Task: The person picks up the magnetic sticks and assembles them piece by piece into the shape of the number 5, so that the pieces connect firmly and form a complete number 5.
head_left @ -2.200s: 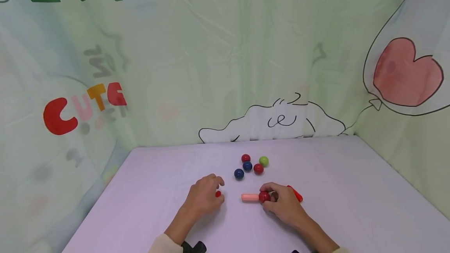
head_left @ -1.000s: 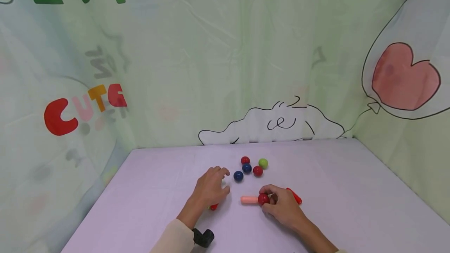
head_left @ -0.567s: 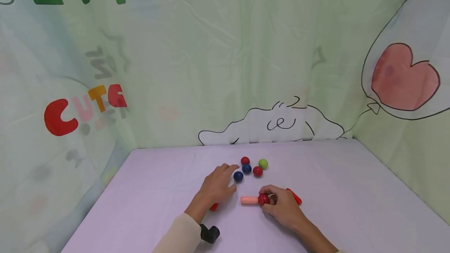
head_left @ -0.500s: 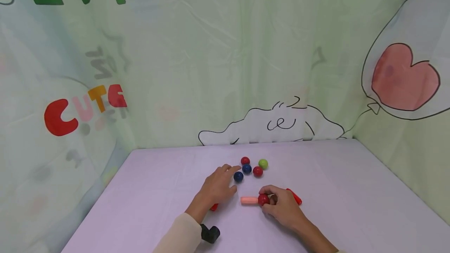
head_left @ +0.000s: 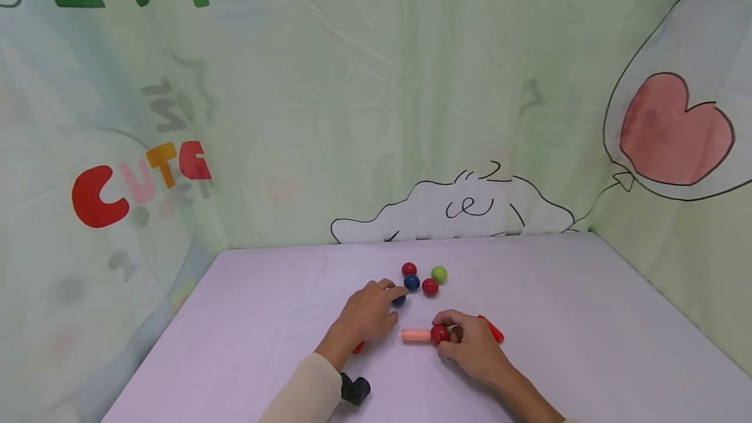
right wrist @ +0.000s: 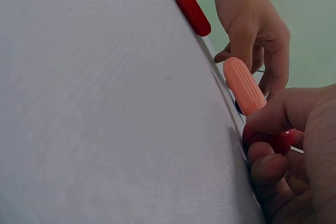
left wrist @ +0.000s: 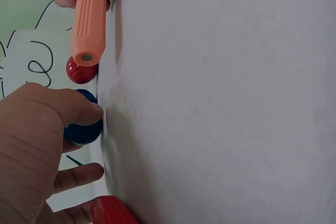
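My left hand point(head_left: 367, 311) reaches over a dark blue ball point(head_left: 399, 301), the index finger stretched across its top and the thumb on the near side. From the left wrist view, the thumb overlaps that blue ball point(left wrist: 84, 132). My right hand point(head_left: 472, 341) pinches a glossy red ball point(head_left: 440, 334) between thumb and fingers. A ribbed salmon-pink rod point(head_left: 416, 335) is joined to this ball and points left; its free end shows a small grey disc in the left wrist view.
Beyond the hands lie two more red balls point(head_left: 430, 287), another blue ball point(head_left: 412, 282) and a green ball point(head_left: 438, 274). One red rod point(head_left: 491, 329) lies behind the right hand. Another red rod point(right wrist: 194, 14), green at one end, lies by the left wrist. A printed curtain point(head_left: 376, 116) backs the table.
My left hand has let go of the red rod, leaving it on the table, and moved right and forward to the nearest blue ball. The right hand keeps its hold on the red ball.
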A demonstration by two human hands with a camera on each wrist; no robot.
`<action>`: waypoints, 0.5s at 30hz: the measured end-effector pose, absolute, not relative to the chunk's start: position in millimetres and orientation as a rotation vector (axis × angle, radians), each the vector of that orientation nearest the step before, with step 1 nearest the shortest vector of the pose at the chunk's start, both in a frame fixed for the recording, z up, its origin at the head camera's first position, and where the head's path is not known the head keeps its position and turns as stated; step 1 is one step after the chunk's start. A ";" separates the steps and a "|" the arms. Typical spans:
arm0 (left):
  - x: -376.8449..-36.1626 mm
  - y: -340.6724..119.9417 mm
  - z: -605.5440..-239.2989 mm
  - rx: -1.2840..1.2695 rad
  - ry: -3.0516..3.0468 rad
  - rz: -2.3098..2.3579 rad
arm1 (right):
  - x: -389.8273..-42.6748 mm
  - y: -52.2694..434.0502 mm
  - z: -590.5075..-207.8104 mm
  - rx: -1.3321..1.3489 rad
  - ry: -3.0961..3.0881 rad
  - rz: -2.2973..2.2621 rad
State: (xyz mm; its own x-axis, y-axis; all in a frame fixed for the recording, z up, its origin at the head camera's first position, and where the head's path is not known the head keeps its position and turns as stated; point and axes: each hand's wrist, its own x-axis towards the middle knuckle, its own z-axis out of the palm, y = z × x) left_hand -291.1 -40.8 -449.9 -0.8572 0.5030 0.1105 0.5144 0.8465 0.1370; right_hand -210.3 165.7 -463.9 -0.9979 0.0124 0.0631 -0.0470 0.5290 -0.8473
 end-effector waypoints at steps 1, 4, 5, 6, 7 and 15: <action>-291.1 -40.8 -450.1 -0.816 -2.948 -0.253 | -210.2 165.7 -463.9 0.033 -2.693 1.498; -290.0 -41.8 -449.6 -0.824 -2.935 -0.281 | -210.3 166.0 -464.1 0.038 -2.694 1.505; -289.7 -42.3 -449.5 -0.827 -2.929 -0.289 | -210.3 166.2 -464.2 0.039 -2.694 1.506; -289.4 -42.9 -449.5 -0.831 -2.923 -0.295 | -210.4 166.3 -464.4 0.040 -2.694 1.507; -289.1 -43.5 -449.4 -0.835 -2.917 -0.301 | -210.5 166.4 -464.6 0.041 -2.693 1.507; -286.2 -47.9 -447.2 -0.839 -2.922 -0.346 | -211.2 166.2 -466.4 0.043 -2.684 1.493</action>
